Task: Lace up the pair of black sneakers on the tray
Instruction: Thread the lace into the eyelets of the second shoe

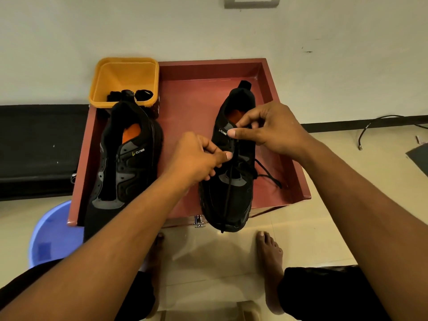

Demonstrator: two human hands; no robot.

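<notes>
The black sneaker (228,205) sits directly under both hands, inside the red tray (208,70), with its toe reaching over the tray's near edge. The left hand (196,158) pinches the lace (266,173) between thumb and forefinger at the middle eyelets. The right hand (271,128), just beyond it, has thumb and forefinger pressed together at the top of the tongue, seemingly on the lace too, though black on black makes this hard to tell. One strand runs from the hands down to the toe, and another trails on the tray floor beneath the right wrist. The second sneaker (125,167) lies unlaced beside the left hand, on its outer side. Beyond that shoe, a yellow basket (125,72) holds bundled black laces (143,95). A blue tub (53,235) sits under the left forearm.
</notes>
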